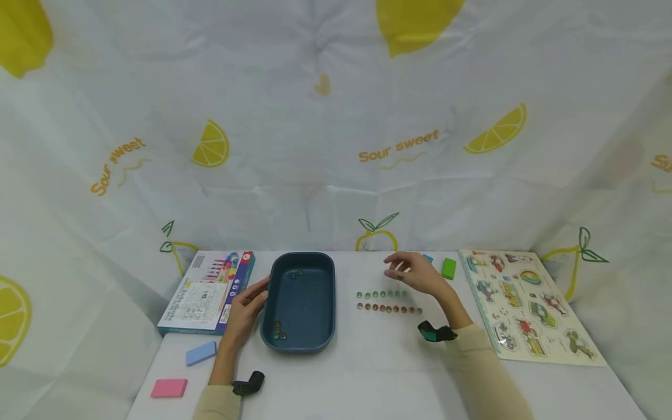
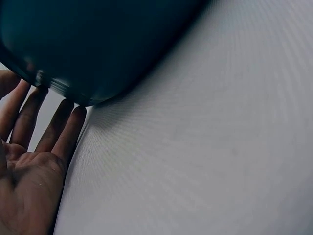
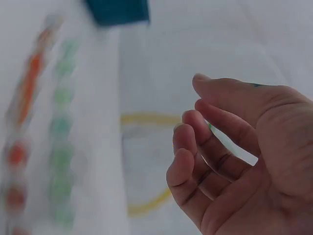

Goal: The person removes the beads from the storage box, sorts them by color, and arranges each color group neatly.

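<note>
A dark blue tray [image 1: 301, 255] sits mid-table with a few marbles [image 1: 278, 332] in its near corner and a couple at its far end. My left hand [image 1: 247, 306] lies flat beside it, straight fingers touching its left wall; the left wrist view shows the same fingers [image 2: 63, 127] against the tray [image 2: 98, 44]. To the tray's right lie a row of green marbles [image 1: 382, 294] and a row of reddish marbles [image 1: 388, 308]. My right hand [image 1: 409, 271] hovers just past them with fingers curled [image 3: 195, 147]. Whether it pinches a marble is hidden.
A printed box [image 1: 210, 291] lies left of the tray, with a blue block [image 1: 201, 353] and a pink block [image 1: 169, 388] nearer me. A green block [image 1: 448, 268] and a teal block [image 1: 427, 258] lie beyond the right hand. A picture puzzle board [image 1: 525, 303] fills the right side.
</note>
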`<state>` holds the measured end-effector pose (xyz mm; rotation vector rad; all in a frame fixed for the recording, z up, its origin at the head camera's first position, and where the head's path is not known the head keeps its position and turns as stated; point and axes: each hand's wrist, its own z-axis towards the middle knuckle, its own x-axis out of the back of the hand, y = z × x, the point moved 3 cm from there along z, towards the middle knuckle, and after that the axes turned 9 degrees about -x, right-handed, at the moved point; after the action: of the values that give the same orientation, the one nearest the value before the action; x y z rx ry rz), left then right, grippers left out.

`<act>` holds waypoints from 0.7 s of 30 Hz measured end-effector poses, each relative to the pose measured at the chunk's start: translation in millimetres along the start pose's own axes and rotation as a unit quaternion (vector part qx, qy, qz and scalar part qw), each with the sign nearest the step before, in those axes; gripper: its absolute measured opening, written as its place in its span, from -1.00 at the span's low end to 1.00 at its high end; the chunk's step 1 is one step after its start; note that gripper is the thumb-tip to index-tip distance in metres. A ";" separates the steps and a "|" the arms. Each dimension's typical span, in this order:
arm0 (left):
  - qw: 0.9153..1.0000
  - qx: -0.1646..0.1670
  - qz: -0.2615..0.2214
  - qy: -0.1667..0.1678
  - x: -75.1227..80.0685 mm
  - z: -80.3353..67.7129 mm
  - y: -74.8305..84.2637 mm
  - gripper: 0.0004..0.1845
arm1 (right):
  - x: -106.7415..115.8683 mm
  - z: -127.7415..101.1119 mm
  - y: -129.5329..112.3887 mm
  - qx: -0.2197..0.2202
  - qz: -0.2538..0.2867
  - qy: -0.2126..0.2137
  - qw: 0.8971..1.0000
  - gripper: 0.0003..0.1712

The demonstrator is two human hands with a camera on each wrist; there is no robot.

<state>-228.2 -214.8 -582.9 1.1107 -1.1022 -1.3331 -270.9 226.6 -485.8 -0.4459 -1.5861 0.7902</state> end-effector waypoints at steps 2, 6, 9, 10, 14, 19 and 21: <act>1.000 -0.001 -0.003 0.000 0.3 0.2 0.0 -0.47 | -10.3 12.8 -25.4 0.010 0.030 -0.008 0.999 -0.66; 1.000 0.000 -0.008 0.001 0.0 -0.8 -1.3 -0.46 | -44.7 37.3 -71.5 0.026 0.105 -0.044 0.993 -0.64; 1.000 0.004 -0.006 -0.005 -1.1 -2.4 -3.5 -0.46 | -78.7 51.1 -94.8 0.024 0.152 -0.070 0.986 -0.62; 1.000 0.005 -0.004 -0.007 -1.3 -2.9 -4.2 -0.46 | -90.5 54.9 -100.4 0.018 0.165 -0.077 0.983 -0.61; 1.000 0.005 0.001 -0.014 -0.8 -4.0 -4.7 -0.46 | -131.3 66.9 -118.8 -0.019 0.196 -0.082 0.977 -0.62; 1.000 -0.005 -0.004 -0.007 0.2 -2.0 -0.8 -0.47 | -162.4 80.7 -134.2 -0.050 0.151 -0.044 0.986 -0.71; 1.000 -0.006 -0.007 -0.010 -0.5 -1.2 0.0 -0.47 | -170.5 85.0 -134.6 -0.054 0.095 -0.018 0.994 -0.74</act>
<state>-227.0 -214.3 -583.1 1.1000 -1.1019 -1.3619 -302.5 -2.9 -512.9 -0.6722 -1.6409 0.8629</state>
